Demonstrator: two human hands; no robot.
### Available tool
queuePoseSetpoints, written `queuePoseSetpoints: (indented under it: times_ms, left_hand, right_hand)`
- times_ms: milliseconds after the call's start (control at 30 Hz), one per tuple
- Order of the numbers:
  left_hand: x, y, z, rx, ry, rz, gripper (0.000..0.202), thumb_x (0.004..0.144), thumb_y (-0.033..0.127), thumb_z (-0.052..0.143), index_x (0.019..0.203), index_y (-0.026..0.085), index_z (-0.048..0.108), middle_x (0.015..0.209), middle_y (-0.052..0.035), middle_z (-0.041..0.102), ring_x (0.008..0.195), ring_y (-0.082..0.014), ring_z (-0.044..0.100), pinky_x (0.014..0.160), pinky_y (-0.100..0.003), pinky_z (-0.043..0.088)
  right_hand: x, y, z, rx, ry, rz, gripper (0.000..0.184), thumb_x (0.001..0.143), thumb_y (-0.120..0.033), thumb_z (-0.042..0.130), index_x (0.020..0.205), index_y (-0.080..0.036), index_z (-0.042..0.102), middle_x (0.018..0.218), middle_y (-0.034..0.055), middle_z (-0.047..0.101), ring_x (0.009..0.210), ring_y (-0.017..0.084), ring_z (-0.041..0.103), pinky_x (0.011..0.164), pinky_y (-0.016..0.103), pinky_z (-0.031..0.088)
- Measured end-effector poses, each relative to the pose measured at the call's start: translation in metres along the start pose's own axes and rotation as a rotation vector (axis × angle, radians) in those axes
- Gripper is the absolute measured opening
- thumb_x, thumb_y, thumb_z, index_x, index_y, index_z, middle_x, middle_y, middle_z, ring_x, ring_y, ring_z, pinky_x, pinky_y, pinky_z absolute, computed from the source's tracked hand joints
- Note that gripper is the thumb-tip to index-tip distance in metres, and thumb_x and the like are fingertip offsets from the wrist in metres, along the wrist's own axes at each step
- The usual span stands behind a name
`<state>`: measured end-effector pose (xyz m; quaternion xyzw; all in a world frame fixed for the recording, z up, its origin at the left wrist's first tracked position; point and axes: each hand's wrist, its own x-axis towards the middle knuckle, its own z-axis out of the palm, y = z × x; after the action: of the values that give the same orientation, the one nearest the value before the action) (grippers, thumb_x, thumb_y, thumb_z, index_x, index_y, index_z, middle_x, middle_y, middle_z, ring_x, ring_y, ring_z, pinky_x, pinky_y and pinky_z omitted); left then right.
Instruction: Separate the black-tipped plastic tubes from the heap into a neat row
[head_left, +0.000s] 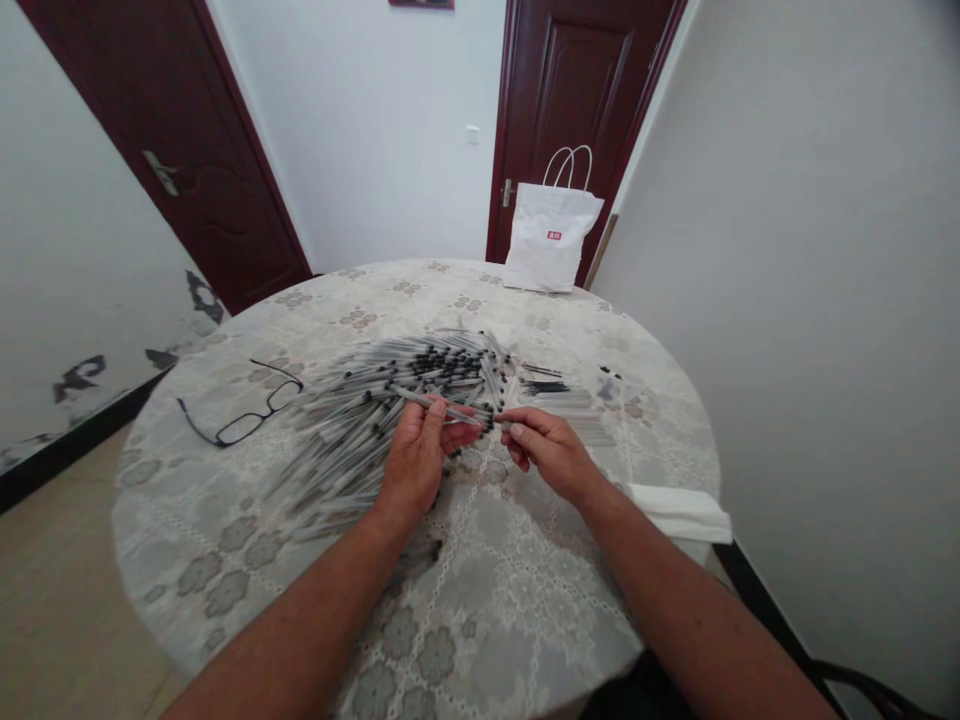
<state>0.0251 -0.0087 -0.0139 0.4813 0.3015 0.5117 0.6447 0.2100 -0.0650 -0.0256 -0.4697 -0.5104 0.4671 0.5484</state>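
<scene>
Presently, both hands work above the near edge of the pile of slim pale barrels (330,460) on the tabletop (525,590). The left hand (416,455) is closed on one pale barrel (436,403), pinched between thumb and fingers. The right hand (555,455) is closed at the fingertips on a small grey piece (506,425), whose exact form is too small to identify. The governing relation is alignment: the held barrel's long axis slopes from far left to near right, so that its right-hand end is directed toward the right fingertips. The grey piece lies just beyond that end, to the right; whether the two parts touch cannot be determined. The left hand carries the barrel and is nearer to the main mass of the pile, which fans out to the left with many black ends (446,362) grouped beyond the hands. The right hand is nearer to the sorted items: a set of short dark rods (546,387) lies just beyond it, and a row of thin clear tubes (581,412) lies beside it, to the right. Eyeglasses (244,425) rest unfolded left of the pile, well apart from both hands.
</scene>
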Motion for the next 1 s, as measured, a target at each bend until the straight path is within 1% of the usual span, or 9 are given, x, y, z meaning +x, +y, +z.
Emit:
queuePoseSetpoints:
  times_ms: [133, 233, 433, 467, 533, 633, 733, 867, 1000]
  left_hand:
    - [0.0, 0.001, 0.0, 0.022, 0.027, 0.002, 0.032, 0.094, 0.05, 0.057, 0.104, 0.022, 0.047, 0.099, -0.005, 0.073, 0.078, -0.0194, 0.075, 0.079, -0.041, 0.061]
    - [0.001, 0.002, -0.001, 0.09, 0.03, 0.004, 0.033, 0.094, 0.052, 0.057, 0.104, 0.022, 0.048, 0.098, -0.0042, 0.073, 0.079, -0.02, 0.074, 0.079, -0.04, 0.061]
    - [-0.003, 0.007, -0.001, 0.325, -0.058, 0.028, 0.032, 0.093, 0.052, 0.056, 0.097, 0.021, 0.059, 0.09, -0.0047, 0.074, 0.076, -0.0196, 0.07, 0.074, -0.033, 0.056]
    - [-0.004, 0.008, 0.0, 0.357, -0.083, 0.028, 0.031, 0.093, 0.051, 0.057, 0.095, 0.02, 0.061, 0.087, -0.0042, 0.073, 0.073, -0.0192, 0.069, 0.073, -0.031, 0.055]
    - [-0.006, 0.01, 0.002, 0.394, -0.148, 0.023, 0.03, 0.091, 0.048, 0.058, 0.094, 0.019, 0.066, 0.079, -0.003, 0.072, 0.07, -0.0185, 0.066, 0.07, -0.03, 0.052]
    - [-0.009, 0.009, 0.003, 0.4, -0.254, -0.003, 0.029, 0.09, 0.044, 0.059, 0.099, 0.018, 0.07, 0.072, -0.0016, 0.07, 0.066, -0.0181, 0.064, 0.067, -0.028, 0.049]
    - [-0.01, 0.007, 0.003, 0.403, -0.31, -0.033, 0.036, 0.09, 0.042, 0.06, 0.115, 0.017, 0.066, 0.066, 0.0002, 0.068, 0.062, -0.0175, 0.063, 0.068, -0.029, 0.048]
    - [-0.012, 0.006, 0.003, 0.31, -0.383, -0.095, 0.055, 0.089, 0.041, 0.062, 0.136, 0.016, 0.051, 0.063, 0.0028, 0.066, 0.057, -0.0166, 0.063, 0.064, -0.029, 0.048]
    - [-0.013, 0.007, 0.002, 0.189, -0.462, -0.182, 0.05, 0.088, 0.042, 0.066, 0.13, 0.02, 0.051, 0.063, 0.0032, 0.064, 0.056, -0.0162, 0.064, 0.06, -0.027, 0.048]
  right_hand:
    - [0.0, -0.005, 0.0, -0.069, -0.026, 0.047, 0.032, 0.088, -0.039, 0.065, 0.112, -0.019, 0.063, 0.085, 0.0035, 0.072, 0.056, 0.01, 0.056, 0.051, 0.023, 0.044]
    - [0.0, -0.01, -0.006, -0.284, -0.013, 0.034, 0.024, 0.089, -0.038, 0.063, 0.102, -0.018, 0.067, 0.079, 0.0019, 0.071, 0.058, 0.011, 0.057, 0.053, 0.023, 0.044]
    - [0.009, -0.028, -0.049, -0.673, -0.151, 0.026, 0.017, 0.085, -0.028, 0.062, 0.087, -0.018, 0.076, 0.071, 0.0009, 0.068, 0.061, 0.012, 0.057, 0.055, 0.023, 0.042]
    - [0.014, -0.033, -0.057, -0.705, -0.121, 0.025, 0.017, 0.085, -0.028, 0.062, 0.086, -0.018, 0.076, 0.07, 0.0011, 0.067, 0.06, 0.013, 0.057, 0.054, 0.024, 0.042]
    - [0.026, -0.042, -0.072, -0.708, 0.08, -0.014, 0.022, 0.085, -0.031, 0.061, 0.093, -0.017, 0.075, 0.073, 0.0026, 0.069, 0.057, 0.013, 0.056, 0.052, 0.025, 0.043]
    - [0.044, -0.052, -0.086, -0.54, 0.42, -0.14, 0.046, 0.087, -0.036, 0.057, 0.129, -0.017, 0.063, 0.101, 0.0084, 0.073, 0.058, 0.013, 0.059, 0.049, 0.026, 0.045]
    - [0.05, -0.053, -0.09, -0.423, 0.512, -0.212, 0.058, 0.087, -0.036, 0.056, 0.142, -0.017, 0.051, 0.125, 0.0138, 0.068, 0.064, 0.013, 0.063, 0.049, 0.025, 0.048]
    - [0.031, -0.042, -0.071, -0.396, 0.4, -0.085, 0.042, 0.089, -0.04, 0.058, 0.12, -0.013, 0.064, 0.105, 0.0131, 0.074, 0.059, 0.012, 0.059, 0.045, 0.023, 0.044]
    - [0.01, -0.031, -0.04, -0.255, 0.01, 0.029, 0.043, 0.093, -0.045, 0.056, 0.124, -0.016, 0.061, 0.094, 0.0077, 0.073, 0.059, 0.011, 0.059, 0.045, 0.021, 0.043]
